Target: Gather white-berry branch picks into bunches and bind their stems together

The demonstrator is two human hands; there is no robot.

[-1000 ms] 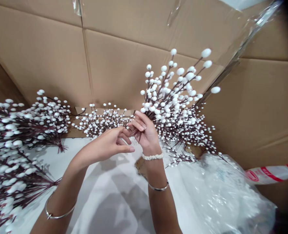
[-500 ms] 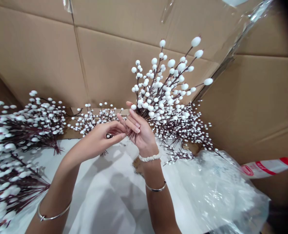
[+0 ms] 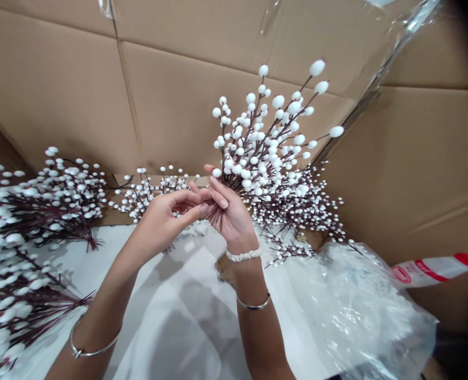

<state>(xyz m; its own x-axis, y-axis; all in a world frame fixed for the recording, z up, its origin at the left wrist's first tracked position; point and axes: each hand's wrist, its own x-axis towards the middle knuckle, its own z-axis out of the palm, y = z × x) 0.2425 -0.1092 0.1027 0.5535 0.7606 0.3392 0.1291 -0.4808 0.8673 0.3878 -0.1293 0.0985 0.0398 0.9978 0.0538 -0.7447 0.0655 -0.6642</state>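
Observation:
My right hand (image 3: 234,216) is wrapped round the lower stems of a bunch of artificial berry stems (image 3: 263,142). Its white berries fan out upward and to the right above the wrist. From the left, my left hand (image 3: 166,216) reaches in, thumb and fingertips pinched at the thin brown stem ends beside the right fingers. Whether anything besides the stems is between those fingertips is hidden. Both hands are raised above a white-covered table (image 3: 170,311).
More berry bunches (image 3: 28,237) lie along the left side, with a small bunch (image 3: 139,192) behind my left hand. Loose small-berried sprays (image 3: 301,211) are piled at the back right. Clear plastic bags (image 3: 360,311) cover the right; a red-and-white wrapper (image 3: 435,270) sticks out there. Cardboard (image 3: 178,105) stands behind.
My left hand and forearm have shifted slightly right, bringing the thumb closer to the right hand's fingers. The right hand and its bunch stay nearly where they were.

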